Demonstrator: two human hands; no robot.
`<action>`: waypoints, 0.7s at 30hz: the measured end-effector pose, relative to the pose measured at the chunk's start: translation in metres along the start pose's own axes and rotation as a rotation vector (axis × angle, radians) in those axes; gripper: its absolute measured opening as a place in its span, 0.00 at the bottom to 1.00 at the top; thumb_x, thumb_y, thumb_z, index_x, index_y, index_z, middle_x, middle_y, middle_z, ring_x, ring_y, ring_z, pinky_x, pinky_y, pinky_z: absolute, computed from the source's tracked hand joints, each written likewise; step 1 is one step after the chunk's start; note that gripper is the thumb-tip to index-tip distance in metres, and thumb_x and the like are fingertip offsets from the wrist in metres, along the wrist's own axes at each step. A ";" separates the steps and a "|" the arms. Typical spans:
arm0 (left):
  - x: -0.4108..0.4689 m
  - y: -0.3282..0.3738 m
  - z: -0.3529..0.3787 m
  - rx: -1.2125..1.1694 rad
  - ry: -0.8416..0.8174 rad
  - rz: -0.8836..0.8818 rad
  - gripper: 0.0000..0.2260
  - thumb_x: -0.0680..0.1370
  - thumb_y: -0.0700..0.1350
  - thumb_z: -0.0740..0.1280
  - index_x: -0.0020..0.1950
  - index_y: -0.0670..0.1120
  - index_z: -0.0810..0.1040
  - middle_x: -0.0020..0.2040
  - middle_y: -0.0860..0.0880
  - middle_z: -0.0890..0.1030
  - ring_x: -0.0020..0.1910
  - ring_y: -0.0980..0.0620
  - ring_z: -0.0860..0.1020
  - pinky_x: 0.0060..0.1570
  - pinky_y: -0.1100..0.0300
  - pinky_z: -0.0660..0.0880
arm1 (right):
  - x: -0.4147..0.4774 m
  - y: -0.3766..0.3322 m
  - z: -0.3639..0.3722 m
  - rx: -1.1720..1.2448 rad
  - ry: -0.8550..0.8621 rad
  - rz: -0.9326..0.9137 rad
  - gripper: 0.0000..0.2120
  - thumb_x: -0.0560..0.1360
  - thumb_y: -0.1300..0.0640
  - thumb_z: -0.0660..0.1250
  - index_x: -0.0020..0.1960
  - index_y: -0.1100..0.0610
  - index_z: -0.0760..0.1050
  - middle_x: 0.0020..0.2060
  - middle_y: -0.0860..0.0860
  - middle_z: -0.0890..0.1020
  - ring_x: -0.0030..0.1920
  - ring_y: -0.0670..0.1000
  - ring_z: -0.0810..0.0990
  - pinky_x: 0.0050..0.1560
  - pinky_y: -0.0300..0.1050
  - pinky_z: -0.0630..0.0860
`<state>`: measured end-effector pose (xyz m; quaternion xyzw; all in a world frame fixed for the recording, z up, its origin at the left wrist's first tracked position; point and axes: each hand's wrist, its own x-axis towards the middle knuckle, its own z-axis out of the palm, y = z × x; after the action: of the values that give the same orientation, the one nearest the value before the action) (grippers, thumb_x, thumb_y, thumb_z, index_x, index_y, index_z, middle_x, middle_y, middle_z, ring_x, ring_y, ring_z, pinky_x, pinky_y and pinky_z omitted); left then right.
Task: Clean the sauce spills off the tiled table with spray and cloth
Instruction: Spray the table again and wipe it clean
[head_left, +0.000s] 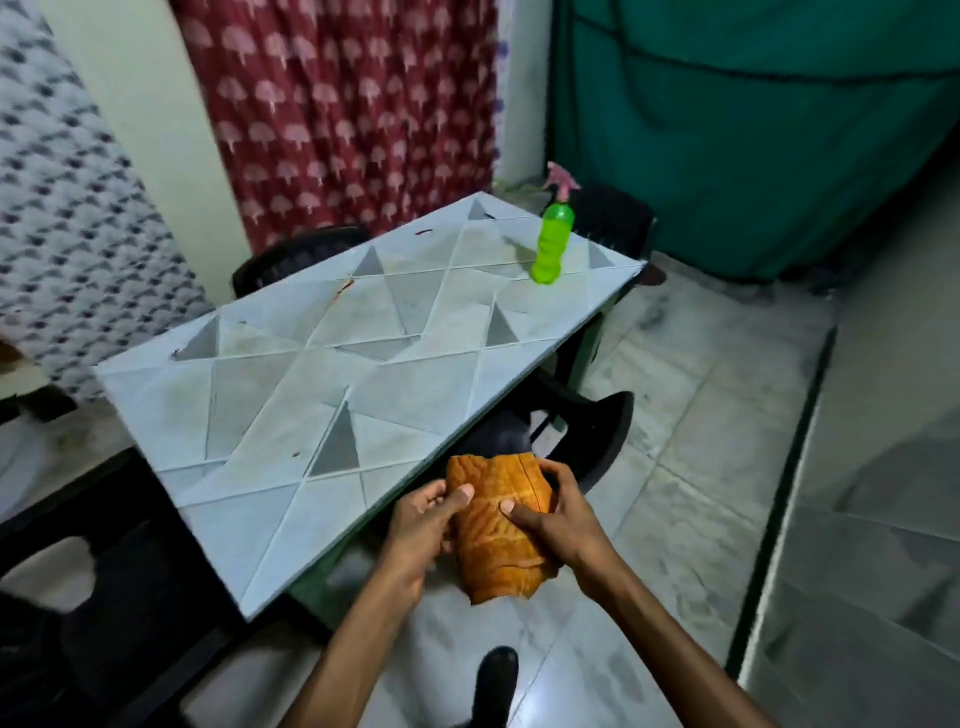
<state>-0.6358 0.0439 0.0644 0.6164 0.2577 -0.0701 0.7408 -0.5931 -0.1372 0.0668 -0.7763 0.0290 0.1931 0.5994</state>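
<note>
Right, left grip (426, 525) and right grip (556, 514) both clutch the folded orange cloth (498, 551), just off the near edge of the bench (260, 395); the green spray bottle (553, 244) stands at its far corner (red sauce smears (344, 287) dot the tiles).

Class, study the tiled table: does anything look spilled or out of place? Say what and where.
Yes: small red sauce smears dot the tiled table, mostly near its left edge. The green spray bottle stands upright.
</note>
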 end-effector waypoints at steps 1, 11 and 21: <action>0.022 0.011 0.021 0.005 -0.032 -0.005 0.17 0.76 0.47 0.72 0.63 0.43 0.78 0.46 0.48 0.85 0.36 0.57 0.81 0.30 0.62 0.75 | 0.022 -0.002 -0.019 0.015 0.033 0.013 0.33 0.69 0.50 0.80 0.67 0.43 0.67 0.59 0.46 0.77 0.58 0.48 0.79 0.60 0.53 0.80; 0.169 0.083 0.183 0.025 -0.153 0.037 0.08 0.77 0.43 0.70 0.53 0.42 0.81 0.39 0.47 0.80 0.32 0.57 0.78 0.33 0.60 0.76 | 0.177 -0.026 -0.170 0.231 0.155 0.079 0.26 0.69 0.55 0.80 0.62 0.48 0.72 0.54 0.50 0.82 0.53 0.54 0.84 0.38 0.46 0.82; 0.289 0.119 0.363 0.026 -0.061 0.153 0.06 0.76 0.46 0.72 0.52 0.46 0.83 0.42 0.46 0.80 0.42 0.50 0.77 0.38 0.57 0.73 | 0.344 -0.031 -0.358 0.435 -0.128 0.116 0.27 0.68 0.61 0.80 0.65 0.55 0.76 0.56 0.59 0.85 0.55 0.60 0.85 0.58 0.60 0.81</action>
<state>-0.2313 -0.2113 0.0722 0.6415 0.1863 -0.0352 0.7433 -0.1723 -0.4020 0.0544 -0.6118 0.0766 0.2654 0.7412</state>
